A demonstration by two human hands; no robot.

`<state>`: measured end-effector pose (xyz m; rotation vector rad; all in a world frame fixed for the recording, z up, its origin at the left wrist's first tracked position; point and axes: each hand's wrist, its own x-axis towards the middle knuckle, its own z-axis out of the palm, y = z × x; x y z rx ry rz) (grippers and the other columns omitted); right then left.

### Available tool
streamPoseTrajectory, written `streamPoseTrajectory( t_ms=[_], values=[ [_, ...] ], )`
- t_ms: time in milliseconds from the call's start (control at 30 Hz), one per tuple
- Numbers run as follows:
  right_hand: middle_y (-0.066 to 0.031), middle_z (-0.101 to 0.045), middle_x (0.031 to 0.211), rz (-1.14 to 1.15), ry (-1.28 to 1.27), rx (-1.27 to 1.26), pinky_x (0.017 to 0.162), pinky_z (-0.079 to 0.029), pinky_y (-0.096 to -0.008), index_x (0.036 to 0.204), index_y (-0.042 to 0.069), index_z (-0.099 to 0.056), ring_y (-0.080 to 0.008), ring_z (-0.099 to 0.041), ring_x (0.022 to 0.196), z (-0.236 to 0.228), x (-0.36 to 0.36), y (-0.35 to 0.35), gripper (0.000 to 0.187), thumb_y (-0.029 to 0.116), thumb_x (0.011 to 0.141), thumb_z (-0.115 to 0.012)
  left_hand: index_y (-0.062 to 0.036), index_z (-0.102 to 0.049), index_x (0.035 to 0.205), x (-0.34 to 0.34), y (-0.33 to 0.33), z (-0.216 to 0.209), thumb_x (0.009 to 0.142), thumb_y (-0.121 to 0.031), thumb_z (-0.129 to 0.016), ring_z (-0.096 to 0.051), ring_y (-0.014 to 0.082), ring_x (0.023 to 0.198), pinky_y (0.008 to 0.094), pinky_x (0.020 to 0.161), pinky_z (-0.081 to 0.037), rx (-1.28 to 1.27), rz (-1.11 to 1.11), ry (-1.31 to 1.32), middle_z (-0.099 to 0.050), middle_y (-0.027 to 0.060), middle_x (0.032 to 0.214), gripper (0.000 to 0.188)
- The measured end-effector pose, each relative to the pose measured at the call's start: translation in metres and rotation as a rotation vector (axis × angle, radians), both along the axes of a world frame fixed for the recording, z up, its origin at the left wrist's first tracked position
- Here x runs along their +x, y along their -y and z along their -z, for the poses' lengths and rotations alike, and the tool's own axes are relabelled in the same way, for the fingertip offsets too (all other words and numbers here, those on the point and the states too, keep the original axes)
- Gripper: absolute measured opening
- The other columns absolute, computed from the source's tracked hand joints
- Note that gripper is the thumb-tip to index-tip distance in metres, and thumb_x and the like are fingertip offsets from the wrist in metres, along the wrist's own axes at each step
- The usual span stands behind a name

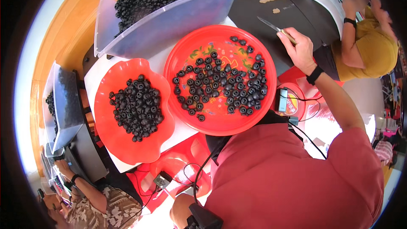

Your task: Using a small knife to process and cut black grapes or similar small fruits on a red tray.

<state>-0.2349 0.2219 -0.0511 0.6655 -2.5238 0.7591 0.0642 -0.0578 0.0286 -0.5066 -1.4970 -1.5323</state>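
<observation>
My right hand [301, 51], with a black wristband, is closed round the handle of a small knife [269, 23]. Its blade points up and left, beyond the right rim of a round red tray [199, 121]. Many small black round pieces [216, 77], some showing a pale ring, are spread over the tray. Left of it, a scalloped red dish [108, 129] holds a heap of similar black pieces [139, 106]. Low in the picture, beside a black device, my left hand [180, 210] hangs below the table; its fingers are hidden.
Behind the dishes stands a clear plastic bin [178, 17] of black pieces on the white tabletop [116, 159]. Another bin [68, 101] is at far left. Co-workers in a yellow shirt [369, 51] and a camouflage shirt [106, 208] sit nearby. Cables [201, 165] and red stools [178, 161] are below.
</observation>
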Motion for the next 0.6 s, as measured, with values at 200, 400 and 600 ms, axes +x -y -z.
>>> streamPoseTrajectory(
  t_ms=[200,400,600],
  values=[
    [-0.0085,-0.063,0.065,-0.028,0.039,-0.038,0.053,-0.046,-0.0332,0.090,0.009,-0.067,-0.0262,-0.061,0.056,-0.001,0.004,0.003,0.022,0.031,0.091,-0.068,0.0018,-0.058,0.096,-0.009,-0.012,0.007,0.094,-0.015,-0.052,-0.053,0.0225,0.074,0.0338,0.072,-0.043,-0.046,-0.209,-0.076,-0.056,0.0097,0.083,0.018],
    [-0.0070,-0.063,0.067,-0.051,0.143,-0.154,0.055,-0.045,-0.0293,0.090,0.004,-0.066,-0.0168,-0.059,0.056,-0.008,0.005,-0.003,0.021,0.025,0.089,-0.071,0.0026,-0.058,0.097,-0.016,-0.031,0.000,0.093,-0.014,-0.052,-0.053,0.0229,0.074,0.0334,0.073,-0.043,-0.132,-0.376,-0.099,-0.056,0.0105,0.083,0.018],
    [-0.0064,-0.068,0.074,-0.442,0.795,-0.258,0.063,-0.048,-0.0246,0.086,0.001,-0.068,-0.0087,-0.062,0.067,-0.053,0.050,0.019,0.017,0.016,0.083,-0.076,0.0033,-0.058,0.098,-0.015,-0.046,-0.004,0.093,-0.013,-0.052,-0.053,0.0233,0.075,0.0330,0.074,-0.043,-0.255,-0.564,-0.098,-0.057,0.0112,0.084,0.018]
  ],
)
